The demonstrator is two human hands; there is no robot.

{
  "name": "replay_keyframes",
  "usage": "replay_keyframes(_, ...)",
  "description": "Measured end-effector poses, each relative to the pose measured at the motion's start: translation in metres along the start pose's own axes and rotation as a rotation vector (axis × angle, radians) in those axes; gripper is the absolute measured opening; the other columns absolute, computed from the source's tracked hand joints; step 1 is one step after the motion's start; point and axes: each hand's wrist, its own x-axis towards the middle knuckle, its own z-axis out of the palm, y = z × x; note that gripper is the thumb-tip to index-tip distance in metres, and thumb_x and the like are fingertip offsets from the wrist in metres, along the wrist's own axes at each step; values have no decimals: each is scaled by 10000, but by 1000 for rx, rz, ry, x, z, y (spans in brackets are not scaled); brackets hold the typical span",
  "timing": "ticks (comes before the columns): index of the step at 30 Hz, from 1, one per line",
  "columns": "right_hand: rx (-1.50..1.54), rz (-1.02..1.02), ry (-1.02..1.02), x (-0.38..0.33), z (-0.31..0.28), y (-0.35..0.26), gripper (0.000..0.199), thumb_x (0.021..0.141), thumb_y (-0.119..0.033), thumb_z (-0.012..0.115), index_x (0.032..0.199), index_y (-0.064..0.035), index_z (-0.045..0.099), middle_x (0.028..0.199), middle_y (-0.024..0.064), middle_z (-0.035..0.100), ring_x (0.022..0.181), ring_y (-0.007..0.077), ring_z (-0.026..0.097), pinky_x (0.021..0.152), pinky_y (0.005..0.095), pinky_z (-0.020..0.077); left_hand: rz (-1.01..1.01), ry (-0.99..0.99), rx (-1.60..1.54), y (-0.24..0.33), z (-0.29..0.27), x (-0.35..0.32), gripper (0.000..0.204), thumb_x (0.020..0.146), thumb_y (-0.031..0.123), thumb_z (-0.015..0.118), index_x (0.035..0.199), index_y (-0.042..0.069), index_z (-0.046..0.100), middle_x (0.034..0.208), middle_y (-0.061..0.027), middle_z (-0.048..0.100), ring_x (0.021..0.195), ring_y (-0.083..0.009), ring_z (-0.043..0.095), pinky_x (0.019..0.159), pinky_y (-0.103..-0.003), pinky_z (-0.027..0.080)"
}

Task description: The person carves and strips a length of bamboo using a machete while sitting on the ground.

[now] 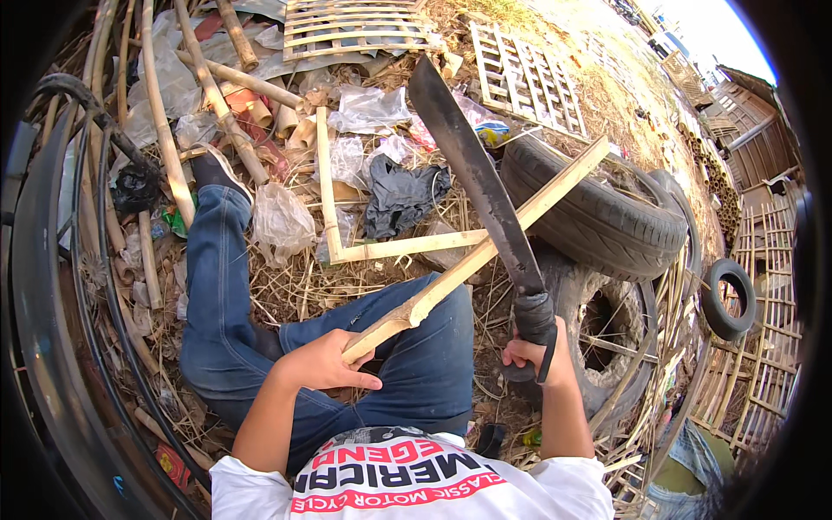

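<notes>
My left hand (328, 362) is closed around the near end of a pale split bamboo strip (454, 276). The strip slants up and away to the right, over my bent leg and past the tyres. In my right hand (544, 354) is a machete (472, 165), gripped by its dark wrapped handle (533, 319). Its long dark blade points up and slightly left. The blade crosses the middle of the strip from my view; whether they touch I cannot tell. Thinner bamboo strips (403, 247) form a corner on the ground beyond my knee.
Worn tyres (598, 212) are piled at the right. Bamboo poles (165, 121) lean at the left beside a curved black metal frame (52, 329). Plastic bags (282, 221) and dry scraps litter the ground. Slatted bamboo panels (527, 80) lie farther off.
</notes>
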Motion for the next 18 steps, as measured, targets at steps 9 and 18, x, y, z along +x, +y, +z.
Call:
replay_keyframes(9,39,58,7,-8,20,6,190,605,12,625,745,-2,498,563,63,474,429,164,487,490,340,482,-26,81,109,13,-18,-5,437,662,288,848,702,80,466,604,58,413,554,-54,372,504,-240,329)
replay_keyframes(18,162,125,-25,-13,29,13,197,613,33,593,781,0,496,570,57,463,430,149,456,529,377,490,-18,90,153,18,-23,0,430,690,299,826,674,68,463,581,48,421,538,-59,380,495,-249,335)
